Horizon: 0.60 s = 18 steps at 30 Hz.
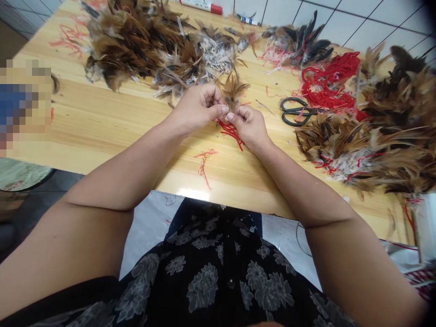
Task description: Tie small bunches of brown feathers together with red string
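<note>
A small brown feather bunch [233, 88] stands up between my two hands over the middle of the wooden table. My left hand [208, 106] is closed, thumb and fingers pinching the base of the bunch from the left. From the right, my right hand [251, 123] pinches at the same base, its thumb tip beside the left thumb. Short red cords [232, 132] lie under and between the hands, their ends pointing toward me. Fingers cover the quill ends, so whether a cord is wrapped around them I cannot tell.
Brown feather heaps lie at the back left [136, 41] and on the right [368, 145]. Black-handled scissors [295, 111] rest beside a tangle of red cord [329, 81]. A red-capped marker [201, 6] lies near the tiled wall. Pink string scraps [205, 165] sit near the front edge.
</note>
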### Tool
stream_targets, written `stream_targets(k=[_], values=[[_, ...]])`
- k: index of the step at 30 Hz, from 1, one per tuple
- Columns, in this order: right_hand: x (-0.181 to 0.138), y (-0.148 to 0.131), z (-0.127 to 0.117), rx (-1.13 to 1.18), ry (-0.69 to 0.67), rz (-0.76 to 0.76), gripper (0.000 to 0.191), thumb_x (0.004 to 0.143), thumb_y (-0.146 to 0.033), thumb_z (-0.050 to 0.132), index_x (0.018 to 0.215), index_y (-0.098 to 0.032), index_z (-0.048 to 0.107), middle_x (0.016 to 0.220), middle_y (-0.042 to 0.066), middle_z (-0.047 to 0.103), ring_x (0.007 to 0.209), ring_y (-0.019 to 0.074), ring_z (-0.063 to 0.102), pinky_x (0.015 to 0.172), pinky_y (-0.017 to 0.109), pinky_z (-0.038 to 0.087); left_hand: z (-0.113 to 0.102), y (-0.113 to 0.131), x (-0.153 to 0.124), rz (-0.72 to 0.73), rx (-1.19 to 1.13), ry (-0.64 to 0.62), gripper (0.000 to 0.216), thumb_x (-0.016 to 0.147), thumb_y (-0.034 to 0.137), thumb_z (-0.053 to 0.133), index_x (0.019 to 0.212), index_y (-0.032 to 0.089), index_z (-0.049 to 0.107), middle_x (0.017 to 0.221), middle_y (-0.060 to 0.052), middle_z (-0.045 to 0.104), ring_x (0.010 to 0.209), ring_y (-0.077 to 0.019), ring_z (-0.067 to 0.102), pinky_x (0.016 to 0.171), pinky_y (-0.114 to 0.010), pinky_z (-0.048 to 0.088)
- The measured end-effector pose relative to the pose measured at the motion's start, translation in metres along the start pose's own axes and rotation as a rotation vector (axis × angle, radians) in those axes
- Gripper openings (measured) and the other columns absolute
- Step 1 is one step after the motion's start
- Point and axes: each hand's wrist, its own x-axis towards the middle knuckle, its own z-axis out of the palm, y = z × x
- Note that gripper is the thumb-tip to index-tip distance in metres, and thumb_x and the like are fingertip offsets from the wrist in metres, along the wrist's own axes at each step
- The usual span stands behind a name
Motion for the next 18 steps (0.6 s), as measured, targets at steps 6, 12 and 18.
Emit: stream_targets(k=[6,12,18], values=[[0.0,-0.012,-0.003,-0.017,0.005,0.042,0.043,0.11,-0.052,0.087,0.082,-0.026,0.067,0.089,0.002,0.074,0.095,0.0221,0.066,0.099,0.04,0.06,-0.002,0.0,0.0,-0.061,-0.018,-0.099,0.066,0.08,0.076,0.11,0.088,0.028,0.066,0.081,-0.003,0.073,0.106,-0.0306,0.074,0.098,-0.049,0.056],[-0.001,-0.015,-0.007,-0.087,-0.043,-0.011,0.036,0.109,-0.043,0.083,0.081,-0.027,0.068,0.092,0.006,0.078,0.103,0.027,0.071,0.107,0.044,0.062,0.0,0.001,-0.001,-0.083,-0.006,-0.086,0.065,0.081,0.071,0.111,0.089,0.026,0.064,0.078,-0.002,0.07,0.109,-0.0319,0.075,0.102,-0.051,0.056],[-0.005,-0.016,-0.004,-0.163,-0.039,0.0,0.026,0.105,-0.035,0.082,0.083,-0.026,0.073,0.098,0.008,0.078,0.108,0.0286,0.072,0.109,0.046,0.063,0.0,0.005,-0.002,-0.072,-0.003,-0.109,0.071,0.078,0.071,0.114,0.085,0.028,0.058,0.074,-0.001,0.062,0.114,-0.0343,0.075,0.103,-0.051,0.055]])
